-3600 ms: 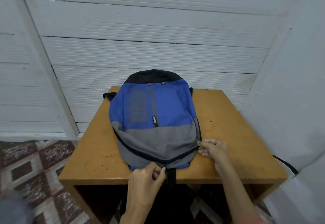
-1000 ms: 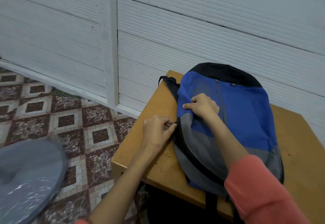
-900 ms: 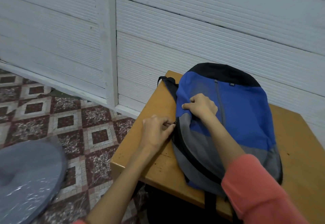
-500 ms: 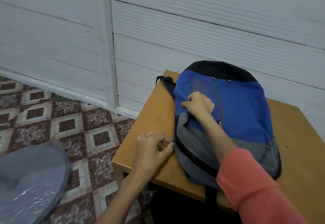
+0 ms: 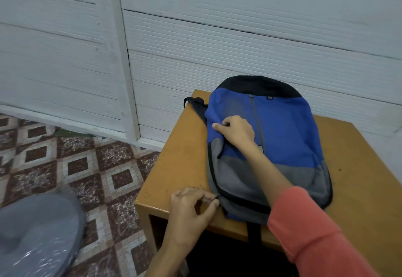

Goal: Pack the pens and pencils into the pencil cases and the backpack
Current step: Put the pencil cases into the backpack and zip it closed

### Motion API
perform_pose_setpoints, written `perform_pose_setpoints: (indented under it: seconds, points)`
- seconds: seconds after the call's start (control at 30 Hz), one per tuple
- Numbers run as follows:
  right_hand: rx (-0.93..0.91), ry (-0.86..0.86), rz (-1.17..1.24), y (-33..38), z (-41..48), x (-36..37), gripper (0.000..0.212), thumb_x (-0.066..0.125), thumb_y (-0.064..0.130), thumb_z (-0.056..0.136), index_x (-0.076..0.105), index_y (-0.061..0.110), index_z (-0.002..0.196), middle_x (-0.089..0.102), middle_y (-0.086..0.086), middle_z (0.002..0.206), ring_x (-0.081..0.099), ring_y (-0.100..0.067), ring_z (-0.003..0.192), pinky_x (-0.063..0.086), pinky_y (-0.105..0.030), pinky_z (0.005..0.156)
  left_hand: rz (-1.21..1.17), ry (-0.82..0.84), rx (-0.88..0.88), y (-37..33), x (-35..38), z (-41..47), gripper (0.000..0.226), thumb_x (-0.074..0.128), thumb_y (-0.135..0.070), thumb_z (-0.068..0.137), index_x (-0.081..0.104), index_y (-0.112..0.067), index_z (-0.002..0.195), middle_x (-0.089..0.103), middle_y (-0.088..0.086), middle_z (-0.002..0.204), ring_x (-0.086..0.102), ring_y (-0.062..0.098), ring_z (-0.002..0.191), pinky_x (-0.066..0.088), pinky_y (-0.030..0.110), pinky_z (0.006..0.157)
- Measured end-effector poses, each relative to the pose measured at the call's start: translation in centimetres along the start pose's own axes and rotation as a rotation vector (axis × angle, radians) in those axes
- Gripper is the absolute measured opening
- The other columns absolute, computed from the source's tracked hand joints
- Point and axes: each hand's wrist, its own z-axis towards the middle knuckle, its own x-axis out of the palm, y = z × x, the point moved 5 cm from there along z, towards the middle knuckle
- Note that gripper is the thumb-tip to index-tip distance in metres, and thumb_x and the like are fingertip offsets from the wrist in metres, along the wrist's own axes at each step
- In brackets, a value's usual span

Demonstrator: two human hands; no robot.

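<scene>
Left hand (image 5: 192, 206) pinches the zipper pull (image 5: 217, 197) at the near corner of the backpack (image 5: 285, 137), which lies flat on the wooden table (image 5: 185, 152); right hand (image 5: 237, 132) bunches its blue cloth. If I tug askew, I think the pull could jam. White slatted wall (image 5: 217, 44), patterned tile floor (image 5: 76, 163).

Zipper pull (image 5: 217, 197) mostly hidden in left hand (image 5: 191, 209), table (image 5: 359, 168) cropped at right, backpack (image 5: 287, 135) interior unseen.

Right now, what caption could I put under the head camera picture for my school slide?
Left hand pinches the zipper pull while the right hand grips the blue backpack on the wooden table.
</scene>
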Motion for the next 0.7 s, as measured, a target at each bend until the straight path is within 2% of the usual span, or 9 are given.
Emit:
perform_pose_setpoints:
  seconds: [0.07,0.13,0.17,0.23,0.3,0.37,0.43,0.53,0.7]
  points:
    - [-0.021,0.051,0.237,-0.7,-1.2,-1.2,0.027,0.063,0.044,0.088,0.068,0.017,0.086,0.061,0.009,0.075,0.06,-0.012,0.077,0.051,-0.032,0.068,-0.023,0.011,-0.019,-0.3,-0.1,0.0,0.008,0.072,-0.036,0.078,0.067,-0.04,0.075,0.067,-0.027,0.083,0.063,-0.001,0.081,0.051,0.033,0.079]
    - [-0.029,0.064,0.437,-1.4,-3.5,-2.6,0.027,0.067,0.036,0.088,0.067,0.017,0.107,0.063,0.008,0.084,0.062,-0.009,0.081,0.055,-0.032,0.078,-0.032,0.025,-0.038,-0.3,-0.2,0.2,0.016,0.077,-0.022,0.079,0.07,-0.036,0.076,0.067,-0.026,0.084,0.063,-0.001,0.082,0.048,0.021,0.075]
    - [-0.041,0.039,0.458,-1.8,-5.0,-3.3,0.027,0.068,0.031,0.088,0.066,0.017,0.111,0.063,0.006,0.087,0.061,-0.008,0.08,0.054,-0.029,0.078,-0.033,0.032,-0.048,-0.3,-0.3,0.2,0.016,0.078,-0.018,0.079,0.072,-0.033,0.077,0.068,-0.025,0.083,0.063,-0.001,0.082,0.047,0.018,0.074]
    - [-0.089,-0.145,0.406,-3.0,-8.9,-4.7,0.021,0.07,0.023,0.086,0.067,0.019,0.106,0.062,0.006,0.091,0.059,-0.006,0.078,0.051,-0.025,0.074,-0.047,0.033,-0.067,-0.2,-0.3,0.2,0.016,0.078,-0.016,0.079,0.073,-0.031,0.079,0.068,-0.024,0.083,0.064,0.0,0.083,0.047,0.015,0.075]
    - [-0.196,-0.384,0.361,-3.7,-13.7,-6.0,0.014,0.072,0.014,0.085,0.067,0.019,0.097,0.059,0.008,0.087,0.058,-0.007,0.078,0.05,-0.025,0.07,-0.076,0.04,-0.09,-0.1,-0.3,0.0,0.017,0.077,-0.015,0.079,0.074,-0.031,0.082,0.068,-0.022,0.083,0.064,-0.001,0.084,0.047,0.013,0.077]
    - [-0.271,-0.478,0.296,-3.9,-18.1,-5.8,0.011,0.07,0.009,0.085,0.065,0.017,0.089,0.056,0.006,0.078,0.055,-0.005,0.071,0.045,-0.019,0.063,-0.082,0.036,-0.1,-0.2,-0.2,0.0,0.017,0.077,-0.013,0.08,0.075,-0.028,0.086,0.07,-0.018,0.08,0.064,-0.002,0.086,0.046,0.01,0.077]
    - [-0.246,-0.398,0.283,-3.7,-20.3,-3.6,0.013,0.072,0.007,0.083,0.065,0.019,0.083,0.054,0.007,0.07,0.053,-0.005,0.063,0.041,-0.014,0.056,-0.069,0.028,-0.1,0.0,-0.4,0.0,0.015,0.076,-0.012,0.08,0.076,-0.025,0.088,0.071,-0.013,0.083,0.064,-0.003,0.086,0.044,0.007,0.076]
    - [-0.173,-0.245,0.316,-3.7,-21.3,0.5,0.01,0.076,0.016,0.08,0.069,0.023,0.083,0.061,0.012,0.071,0.055,0.002,0.062,0.04,-0.007,0.055,-0.049,0.033,-0.082,-0.1,-0.2,-0.2,0.013,0.075,-0.011,0.081,0.076,-0.019,0.091,0.072,-0.01,0.088,0.064,-0.003,0.088,0.046,0.008,0.077]
    - [-0.076,-0.265,0.414,-3.2,-20.8,2.4,0.006,0.072,0.024,0.086,0.075,0.02,0.09,0.064,0.008,0.067,0.058,-0.007,0.058,0.05,-0.023,0.054,-0.104,0.105,-0.114,-0.2,-0.2,-0.3,0.017,0.069,-0.011,0.087,0.074,-0.025,0.095,0.073,-0.009,0.095,0.064,-0.003,0.093,0.047,0.012,0.082]
